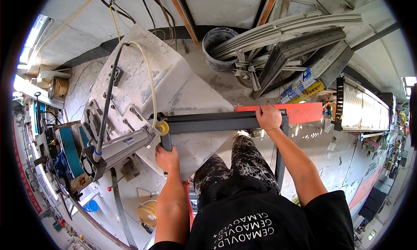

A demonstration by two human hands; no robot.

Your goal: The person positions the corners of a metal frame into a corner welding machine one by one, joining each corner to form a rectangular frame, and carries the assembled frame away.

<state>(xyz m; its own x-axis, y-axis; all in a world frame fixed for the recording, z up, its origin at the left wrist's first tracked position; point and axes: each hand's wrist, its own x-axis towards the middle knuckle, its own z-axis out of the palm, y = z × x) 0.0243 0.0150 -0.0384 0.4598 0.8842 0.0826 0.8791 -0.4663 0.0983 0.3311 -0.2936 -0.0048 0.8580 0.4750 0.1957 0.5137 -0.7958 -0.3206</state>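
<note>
A dark grey metal profile frame (213, 122) lies across the worn white machine table (195, 93) in front of me. My left hand (167, 158) is closed round its short left leg, just below the corner. Near the right corner, my right hand (268, 117) wraps over the top bar, and a long leg runs from that corner toward my body. A silver air cylinder (126, 148) on the machine points at the left corner. The yellow round pad (162, 128) at its tip is right beside the frame, but whether it presses on it I cannot tell.
An orange-red beam (304, 114) runs behind the frame's right end. Beyond stands a dirty bucket (217, 37) with long offcuts (295, 26) leaning in it. Hoses (150, 71) arch over the machine. A spool (147, 211) sits on the floor at the lower left.
</note>
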